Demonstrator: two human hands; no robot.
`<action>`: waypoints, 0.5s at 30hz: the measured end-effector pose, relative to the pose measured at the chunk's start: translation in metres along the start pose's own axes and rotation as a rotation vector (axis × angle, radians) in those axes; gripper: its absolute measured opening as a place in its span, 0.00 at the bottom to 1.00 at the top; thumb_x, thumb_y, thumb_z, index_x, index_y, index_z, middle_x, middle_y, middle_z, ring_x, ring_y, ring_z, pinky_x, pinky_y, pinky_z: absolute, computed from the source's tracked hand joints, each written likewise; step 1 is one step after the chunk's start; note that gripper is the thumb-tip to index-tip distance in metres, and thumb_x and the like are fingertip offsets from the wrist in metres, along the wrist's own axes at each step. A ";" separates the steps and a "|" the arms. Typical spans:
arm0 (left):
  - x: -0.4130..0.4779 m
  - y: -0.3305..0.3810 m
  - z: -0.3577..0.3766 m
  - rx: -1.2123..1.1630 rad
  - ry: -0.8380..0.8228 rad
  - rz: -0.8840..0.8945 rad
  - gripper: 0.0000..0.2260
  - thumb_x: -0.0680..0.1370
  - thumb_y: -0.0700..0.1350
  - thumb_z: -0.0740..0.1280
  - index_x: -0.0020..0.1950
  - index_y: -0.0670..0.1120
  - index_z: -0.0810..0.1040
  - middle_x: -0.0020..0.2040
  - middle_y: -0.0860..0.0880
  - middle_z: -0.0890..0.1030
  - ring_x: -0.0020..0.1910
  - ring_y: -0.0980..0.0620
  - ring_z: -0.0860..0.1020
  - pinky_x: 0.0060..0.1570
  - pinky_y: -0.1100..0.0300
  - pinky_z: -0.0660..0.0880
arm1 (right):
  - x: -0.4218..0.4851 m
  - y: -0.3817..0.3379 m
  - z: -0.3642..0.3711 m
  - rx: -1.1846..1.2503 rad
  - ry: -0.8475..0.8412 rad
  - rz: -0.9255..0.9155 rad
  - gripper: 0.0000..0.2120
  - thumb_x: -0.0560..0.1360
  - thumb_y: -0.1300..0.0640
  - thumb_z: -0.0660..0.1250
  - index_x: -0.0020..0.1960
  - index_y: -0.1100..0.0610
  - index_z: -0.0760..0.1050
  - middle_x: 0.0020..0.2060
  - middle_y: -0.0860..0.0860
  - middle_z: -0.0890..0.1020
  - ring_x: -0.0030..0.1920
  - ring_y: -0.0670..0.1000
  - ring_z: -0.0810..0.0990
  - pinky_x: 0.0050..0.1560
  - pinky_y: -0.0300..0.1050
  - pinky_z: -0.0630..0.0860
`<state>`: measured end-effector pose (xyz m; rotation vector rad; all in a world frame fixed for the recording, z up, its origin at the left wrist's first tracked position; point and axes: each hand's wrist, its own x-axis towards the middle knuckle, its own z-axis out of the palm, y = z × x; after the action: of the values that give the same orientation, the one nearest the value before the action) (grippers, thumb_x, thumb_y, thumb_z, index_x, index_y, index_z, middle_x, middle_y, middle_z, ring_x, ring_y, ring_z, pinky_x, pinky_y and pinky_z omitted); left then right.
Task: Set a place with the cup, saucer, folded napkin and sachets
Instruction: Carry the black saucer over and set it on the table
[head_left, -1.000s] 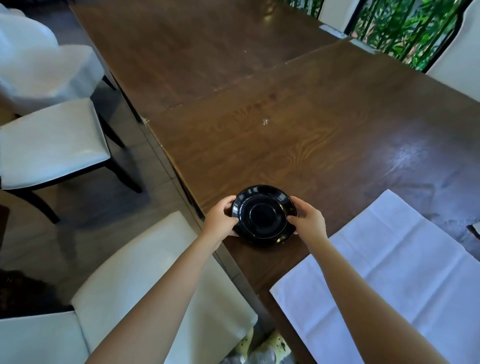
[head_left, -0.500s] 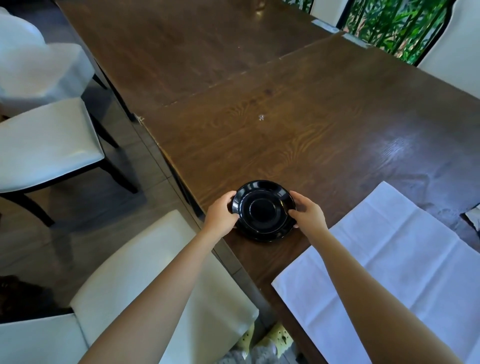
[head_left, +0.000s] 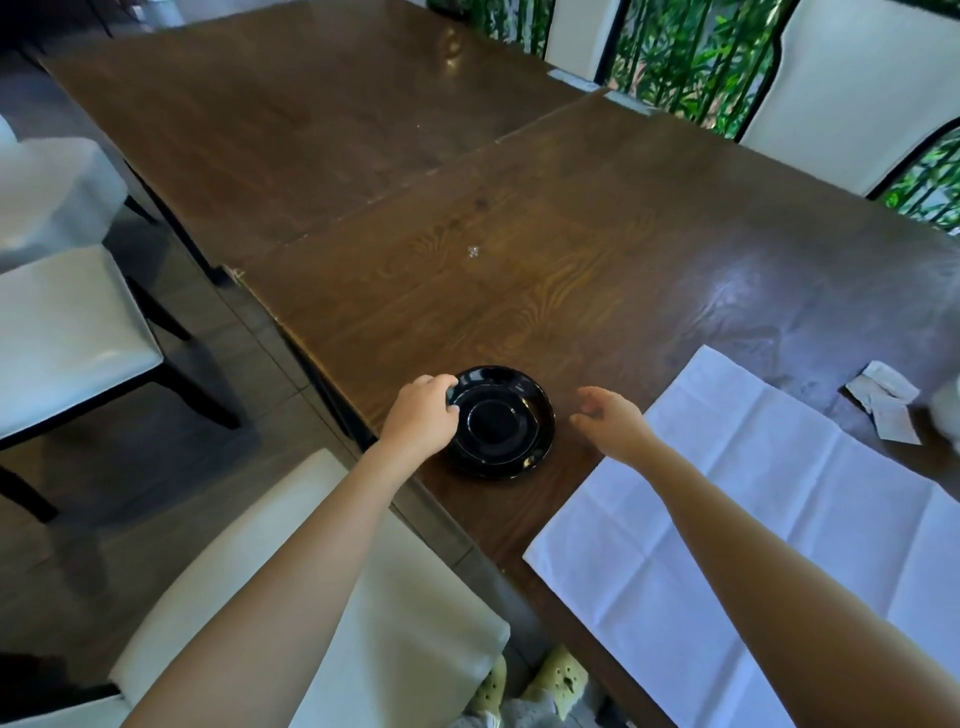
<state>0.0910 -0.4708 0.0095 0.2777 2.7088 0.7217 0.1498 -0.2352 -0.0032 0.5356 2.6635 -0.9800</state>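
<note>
- black saucer (head_left: 500, 422) sat on wood table (head_left: 519, 218) nr its edge
- left hand (head_left: 423, 415) pinched saucer's left rim
- right hand (head_left: 613, 421) hung loose, fingers apart, just beside saucer, not touching
- white napkin (head_left: 753, 519) lay flat to the right; sachets (head_left: 883, 400) beyond it

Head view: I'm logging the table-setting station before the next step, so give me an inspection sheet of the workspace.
Surface: dark wooden table, bare wood with a small speck near the middle.
Job's things: black saucer near the table edge; white napkin spread flat, unfolded; sachets at far right; cup not clearly seen.
Clutter: nothing seen.
Grippers: left hand fingers on the saucer rim; right hand open, clear of it.
Cables: nothing seen.
Surroundings: white chairs, tiled floor, greenery beyond the railing.
</note>
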 end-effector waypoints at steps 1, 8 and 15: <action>0.001 0.008 -0.002 0.026 -0.019 0.030 0.18 0.78 0.44 0.61 0.69 0.47 0.68 0.67 0.45 0.71 0.65 0.44 0.70 0.58 0.51 0.71 | -0.004 0.004 -0.005 -0.007 -0.001 0.013 0.24 0.75 0.55 0.65 0.70 0.57 0.66 0.62 0.57 0.77 0.61 0.57 0.76 0.59 0.52 0.75; 0.006 0.078 -0.010 0.196 -0.393 0.235 0.20 0.79 0.50 0.61 0.70 0.49 0.67 0.69 0.46 0.71 0.64 0.46 0.72 0.58 0.55 0.70 | -0.035 0.036 -0.048 -0.132 -0.061 0.093 0.22 0.76 0.51 0.65 0.67 0.57 0.70 0.64 0.56 0.76 0.64 0.57 0.73 0.65 0.47 0.67; 0.003 0.165 0.023 0.283 -0.559 0.394 0.21 0.79 0.52 0.60 0.71 0.49 0.65 0.70 0.48 0.70 0.66 0.48 0.70 0.54 0.60 0.67 | -0.081 0.094 -0.107 -0.130 -0.056 0.242 0.23 0.76 0.50 0.64 0.68 0.58 0.69 0.67 0.55 0.74 0.67 0.55 0.71 0.65 0.45 0.65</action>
<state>0.1136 -0.3193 0.0742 0.9461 2.2223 0.2822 0.2503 -0.1186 0.0513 0.7666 2.5169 -0.7366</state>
